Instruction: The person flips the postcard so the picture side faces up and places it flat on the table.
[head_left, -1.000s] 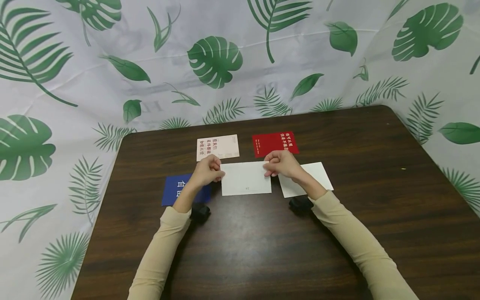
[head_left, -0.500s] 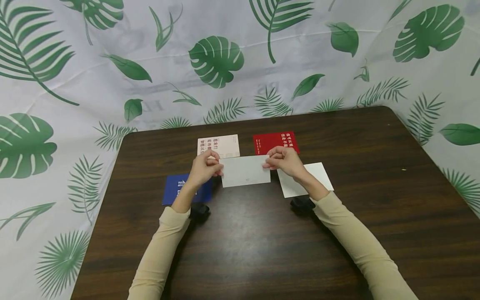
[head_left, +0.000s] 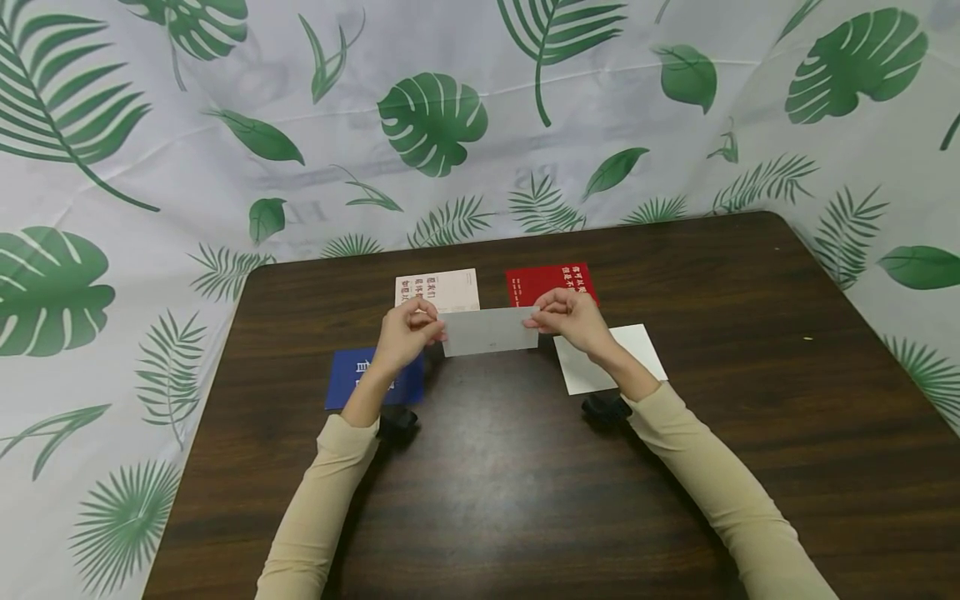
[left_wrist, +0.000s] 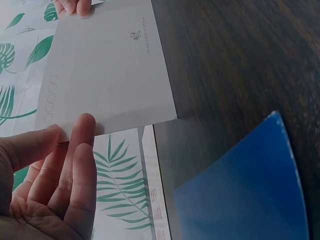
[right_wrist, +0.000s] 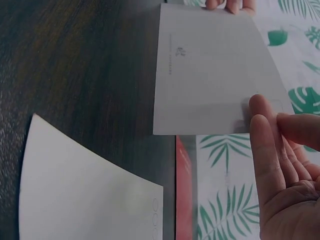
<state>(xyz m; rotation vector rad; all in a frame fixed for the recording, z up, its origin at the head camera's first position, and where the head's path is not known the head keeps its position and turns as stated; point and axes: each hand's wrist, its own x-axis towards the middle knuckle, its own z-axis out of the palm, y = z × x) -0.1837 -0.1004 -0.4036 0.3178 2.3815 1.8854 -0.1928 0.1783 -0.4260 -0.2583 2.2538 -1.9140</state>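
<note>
Between both hands a white postcard [head_left: 491,332] is held up off the table, tilted so its face looks foreshortened in the head view. My left hand [head_left: 407,335] pinches its left end between thumb and fingers. At the opposite end my right hand [head_left: 573,321] pinches the card the same way. Printed postcode boxes and a small emblem show on the postcard [left_wrist: 105,65] in the left wrist view. Below my left wrist lies a blue card [head_left: 345,379] with white characters. Partly under my right forearm is another white card [head_left: 585,367].
Behind the held card lie a pale pink card [head_left: 457,287] with characters and a red card [head_left: 528,282]. All rest on a dark wooden table [head_left: 495,500]. A white cloth with green leaves [head_left: 315,183] hangs behind the table's far edge.
Both hands have moved slightly away from the body, lifting the postcard and tipping it, so its visible face has grown narrower and darker. The cards on the table have stayed put.
</note>
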